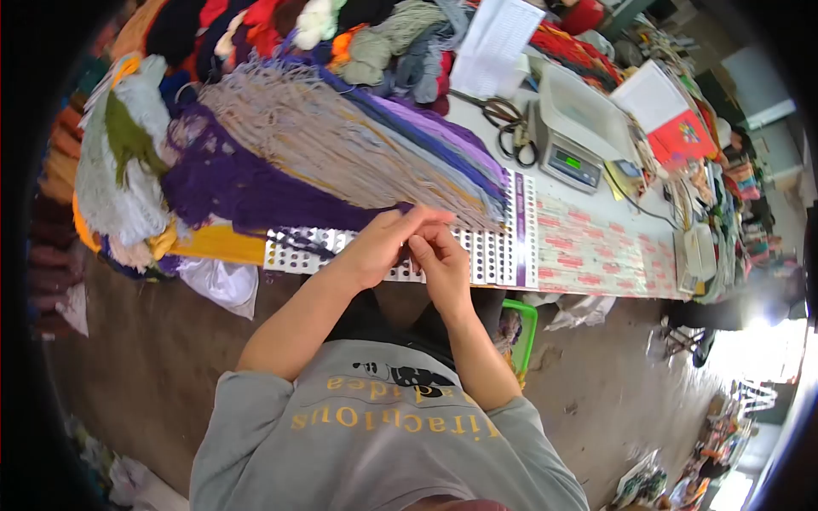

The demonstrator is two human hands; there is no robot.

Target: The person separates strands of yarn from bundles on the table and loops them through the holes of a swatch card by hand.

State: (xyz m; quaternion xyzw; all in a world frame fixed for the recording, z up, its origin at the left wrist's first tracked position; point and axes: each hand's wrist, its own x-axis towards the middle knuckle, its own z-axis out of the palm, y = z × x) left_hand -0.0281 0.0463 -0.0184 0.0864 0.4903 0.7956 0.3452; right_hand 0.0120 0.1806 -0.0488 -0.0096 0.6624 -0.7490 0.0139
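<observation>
My left hand (385, 245) is at the tapered end of a dark purple yarn bundle (281, 189), its fingers held together and pointing right. The yarn's tip shows just beyond the knuckles; the grip itself is partly hidden. Close beside it, my right hand (442, 255) is closed in a pinch, fingertips near my left thumb. Whatever lies in that pinch is too small to make out. Both hands are over a white card with rows of dark holes (504, 271) along the table's front edge. Long beige yarn strands (341, 140) lie just behind the hands.
Purple and blue yarn strands (426, 128) run beside the beige ones. Scissors (516, 136), a digital scale (569, 164) with a clear tray (588, 111), and papers (494, 43) are at the back right. Mixed yarn piles cover the left. A green basket (525, 336) stands below the edge.
</observation>
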